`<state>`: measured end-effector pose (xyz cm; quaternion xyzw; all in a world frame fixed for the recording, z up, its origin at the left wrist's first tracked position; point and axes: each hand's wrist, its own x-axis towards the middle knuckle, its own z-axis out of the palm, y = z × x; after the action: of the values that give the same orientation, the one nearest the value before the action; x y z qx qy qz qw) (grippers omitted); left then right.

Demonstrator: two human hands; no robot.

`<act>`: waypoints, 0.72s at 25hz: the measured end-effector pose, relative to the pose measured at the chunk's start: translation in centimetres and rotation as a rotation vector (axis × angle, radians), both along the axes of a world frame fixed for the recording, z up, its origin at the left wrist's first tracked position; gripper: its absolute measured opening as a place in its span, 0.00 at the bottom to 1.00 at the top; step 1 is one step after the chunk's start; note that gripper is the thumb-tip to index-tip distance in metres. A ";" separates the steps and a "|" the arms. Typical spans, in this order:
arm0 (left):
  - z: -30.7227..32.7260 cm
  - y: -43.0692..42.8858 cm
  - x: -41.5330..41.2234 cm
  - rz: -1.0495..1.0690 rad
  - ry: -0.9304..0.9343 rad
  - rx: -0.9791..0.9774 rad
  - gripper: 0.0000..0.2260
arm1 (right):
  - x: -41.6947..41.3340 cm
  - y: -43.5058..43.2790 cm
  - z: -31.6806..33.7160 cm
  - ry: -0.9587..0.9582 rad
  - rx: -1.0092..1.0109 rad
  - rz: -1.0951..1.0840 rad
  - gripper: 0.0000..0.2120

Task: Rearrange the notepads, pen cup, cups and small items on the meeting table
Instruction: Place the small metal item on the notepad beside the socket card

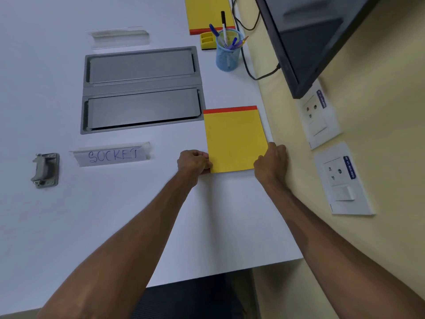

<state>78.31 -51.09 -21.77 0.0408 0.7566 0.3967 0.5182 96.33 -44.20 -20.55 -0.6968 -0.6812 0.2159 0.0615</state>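
I've got my left hand [194,161] and right hand [272,161] with fingers pinched on the near notepad [234,139], risking nudging it off the table [161,203] edge.

Yellow notepad [234,139] flat near table edge

The second yellow notepad with a red binding strip [208,14] runs off the top edge, its far end unseen. The dark flat wall screen [310,40] is cut by the top edge too. Small print on the blue socket labels [349,170] is too tiny to read. The right hand [271,163] covers the near yellow notepad's [234,141] lower right corner.
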 end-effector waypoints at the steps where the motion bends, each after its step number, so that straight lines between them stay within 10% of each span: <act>1: -0.1 0.1 0.3 0.000 0.004 -0.010 0.10 | 0.2 -0.1 -0.1 -0.007 -0.003 0.004 0.10; 18: 0.4 -0.8 2.0 -0.347 0.344 -0.022 0.07 | 1.4 -1.7 -0.2 -0.115 -0.109 0.171 0.05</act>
<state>80.34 -51.85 -21.36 0.2315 0.8197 0.2806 0.4425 97.75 -45.87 -20.77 -0.6498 -0.7276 0.2170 -0.0343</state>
